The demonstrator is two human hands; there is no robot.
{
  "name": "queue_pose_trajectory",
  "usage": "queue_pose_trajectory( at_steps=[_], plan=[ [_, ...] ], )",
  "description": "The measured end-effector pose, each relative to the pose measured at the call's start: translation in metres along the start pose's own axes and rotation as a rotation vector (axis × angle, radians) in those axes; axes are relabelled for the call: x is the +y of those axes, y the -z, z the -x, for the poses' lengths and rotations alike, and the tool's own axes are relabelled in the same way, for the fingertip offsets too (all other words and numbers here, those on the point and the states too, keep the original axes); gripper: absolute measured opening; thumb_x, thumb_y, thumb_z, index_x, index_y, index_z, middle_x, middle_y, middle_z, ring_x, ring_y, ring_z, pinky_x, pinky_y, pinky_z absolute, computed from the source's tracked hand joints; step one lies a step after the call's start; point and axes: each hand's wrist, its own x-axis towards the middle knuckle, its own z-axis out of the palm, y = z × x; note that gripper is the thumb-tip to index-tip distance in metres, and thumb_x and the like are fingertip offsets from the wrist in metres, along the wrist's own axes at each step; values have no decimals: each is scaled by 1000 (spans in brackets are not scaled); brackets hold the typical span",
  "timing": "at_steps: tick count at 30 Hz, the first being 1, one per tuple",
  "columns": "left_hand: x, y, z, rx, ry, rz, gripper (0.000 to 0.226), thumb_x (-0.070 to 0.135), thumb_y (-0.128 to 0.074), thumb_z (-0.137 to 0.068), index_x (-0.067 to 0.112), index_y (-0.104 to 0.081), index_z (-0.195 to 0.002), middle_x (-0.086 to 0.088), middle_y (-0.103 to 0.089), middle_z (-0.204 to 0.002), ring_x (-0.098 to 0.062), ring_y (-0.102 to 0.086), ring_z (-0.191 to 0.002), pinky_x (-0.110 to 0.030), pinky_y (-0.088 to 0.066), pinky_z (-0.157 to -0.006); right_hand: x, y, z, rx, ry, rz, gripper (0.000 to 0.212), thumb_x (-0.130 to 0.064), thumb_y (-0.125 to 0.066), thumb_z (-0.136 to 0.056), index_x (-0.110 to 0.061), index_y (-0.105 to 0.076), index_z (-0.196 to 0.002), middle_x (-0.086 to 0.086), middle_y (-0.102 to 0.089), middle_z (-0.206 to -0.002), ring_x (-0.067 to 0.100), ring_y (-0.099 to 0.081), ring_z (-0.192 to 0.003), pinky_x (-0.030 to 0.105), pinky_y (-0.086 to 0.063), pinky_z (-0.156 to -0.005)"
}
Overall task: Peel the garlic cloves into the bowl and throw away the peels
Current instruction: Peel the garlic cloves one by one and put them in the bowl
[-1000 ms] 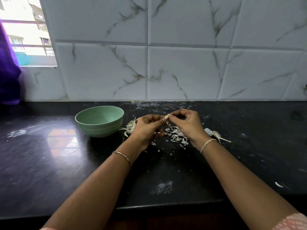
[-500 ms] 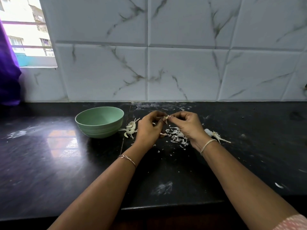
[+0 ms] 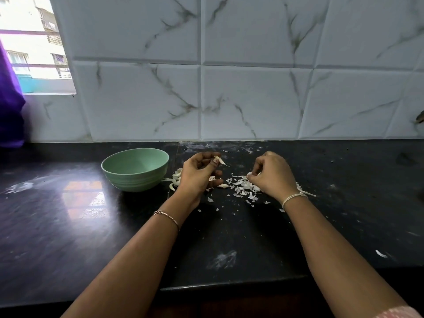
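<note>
While the left hand [image 3: 199, 174] is raised just above the counter [image 3: 68, 226], its thumb and curled fingers pinch a garlic clove [image 3: 218, 160], whose pointed tip sticks out to the right. The right hand [image 3: 273, 176] sits lower and apart from the left, knuckles up, with its fingers curled down onto the pile of peels [image 3: 243, 189]. The fingertips seem to pinch a peel scrap [image 3: 249, 174], though it is too small to be sure. The pile lies on the counter between the two hands, with loose flakes scattered toward the near edge. Another clove [image 3: 223, 185] rests on the counter just beside the left hand's lower fingers. A green bowl [image 3: 137, 181] stands upright to the left of the left hand, and curled garlic skins [image 3: 176, 179] lie between the two. A bracelet [image 3: 166, 214] circles the left wrist and a pale thread [image 3: 293, 197] circles the right wrist.
</note>
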Motion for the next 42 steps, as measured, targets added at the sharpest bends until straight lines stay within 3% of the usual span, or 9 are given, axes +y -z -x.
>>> queue_pose_trajectory(
  at_steps=[4, 6, 8, 12, 18, 25, 33, 38, 42],
  plan=[
    [-1, -1, 2, -21, -23, -58, 10, 7, -63, -93, 15, -69, -96, -7, -63, -90, -10, -61, -65, -23, -55, -53, -5, -4, -2, -2, 37, -309, 14, -8, -73, -82, -16, -61, -83, -5, -63, -83, 12, -59, -76, 23, -47, -70],
    [-3, -2, 2, -29, -40, -111, 11, 6, -64, -92, 15, -69, -96, -10, -64, -91, -10, -60, -65, -22, -54, -52, -12, -4, -2, -73, 6, -571, 8, -16, -65, -91, -16, -67, -99, -2, -69, -95, 12, -64, -88, 24, -52, -80],
    [-5, -3, 1, -35, -52, -150, 11, 6, -66, -90, 14, -70, -95, -13, -66, -92, -11, -60, -66, -22, -54, -52, -16, -7, -2, -120, -4, -648, 13, -26, -63, -94, -17, -70, -101, -1, -71, -95, 13, -65, -90, 27, -52, -81],
    [-6, -5, 2, -36, -71, -174, 13, 5, -68, -89, 5, -72, -101, -14, -67, -90, -13, -59, -68, -22, -54, -52, -17, -13, -1, -107, 30, -547, 2, -19, -70, -89, -21, -71, -89, -4, -71, -85, 13, -67, -84, 29, -54, -79],
    [-4, -4, 2, -10, -132, -198, 10, 2, -68, -87, 8, -73, -95, -11, -69, -83, -8, -62, -61, -22, -54, -51, -21, -14, 1, -126, 21, -547, 6, -16, -68, -90, -19, -71, -95, -6, -69, -86, 15, -65, -86, 21, -51, -76],
    [-9, -5, 3, -29, -131, -246, 7, 12, -76, -83, 15, -76, -89, -6, -73, -83, -14, -67, -70, -43, -61, -65, -21, -13, 2, -19, 78, -301, 11, -15, -64, -91, -19, -73, -97, -3, -72, -87, 15, -66, -80, 38, -56, -77],
    [-5, -4, 5, -50, -71, -179, 7, 5, -72, -85, 6, -75, -91, -22, -69, -83, -18, -63, -66, -24, -56, -56, -28, -7, 6, 69, 142, -100, 14, -20, -64, -89, -27, -72, -97, -9, -70, -90, 13, -61, -87, 40, -49, -90],
    [-6, -4, 4, -56, -28, -117, 6, 4, -70, -86, 4, -75, -90, -16, -66, -78, -15, -61, -64, -25, -57, -57, -28, -4, 7, 31, 111, -130, 13, -21, -65, -90, -29, -73, -96, -17, -59, -74, 6, -52, -71, 40, -50, -89],
    [-6, -2, 2, -67, 17, -60, 6, 3, -67, -89, 5, -73, -90, -9, -67, -76, -10, -62, -62, -27, -59, -59, -29, -4, 7, 13, 84, -211, 13, -20, -66, -89, -30, -73, -93, -13, -66, -79, 10, -57, -73, 39, -50, -86]
  ],
)
